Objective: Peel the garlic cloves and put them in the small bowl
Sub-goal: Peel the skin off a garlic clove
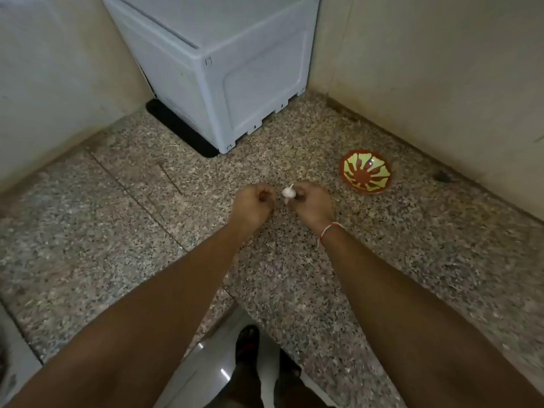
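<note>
A white garlic bulb point(288, 192) is held in the curled fingers of my right hand point(312, 203) above the speckled granite counter point(147, 216). My left hand point(253, 203) sits just left of the bulb with its fingers curled; whether it pinches a clove or a bit of skin is too small to tell. The small bowl point(366, 174), red-brown with a yellow-green sunburst pattern, stands on the counter to the right of my hands, and I see nothing in it.
A white appliance point(223, 69) stands at the back of the counter on a black mat point(176, 128). Walls close the corner at left and right. The counter's front edge runs near my feet point(250, 346).
</note>
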